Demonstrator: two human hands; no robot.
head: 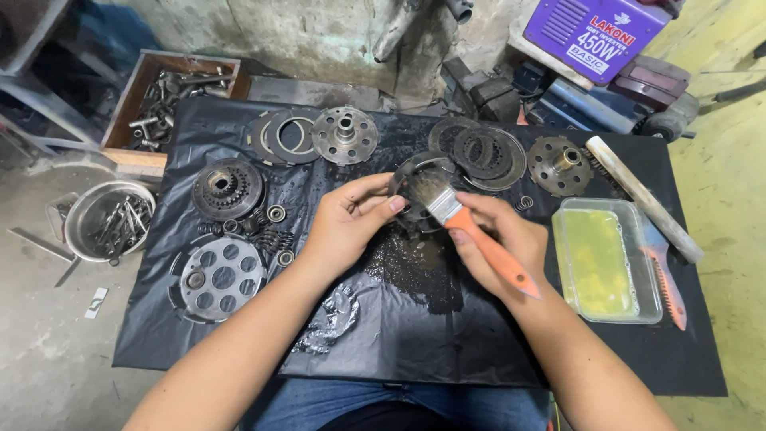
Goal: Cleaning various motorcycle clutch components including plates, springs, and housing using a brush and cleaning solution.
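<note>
My left hand (345, 225) grips a dark, ring-shaped clutch plate (412, 169), held upright over a black plastic sheet (199, 335). In my right hand (499, 239) is a paintbrush with an orange handle (495, 255), and its bristles (423, 187) rest against the plate's face. Beneath both hands the sheet has a wet, gritty patch (415, 267).
Clutch parts lie around on the sheet: a toothed hub (227, 188), a perforated round plate (219, 279), flat rings (289, 136), a flanged hub (345, 134), stacked friction plates (483, 153), another hub (560, 165), small springs (267, 235). A clear tub of yellow liquid (606, 259), wire brushes (648, 199) and a metal bowl (108, 219) flank them.
</note>
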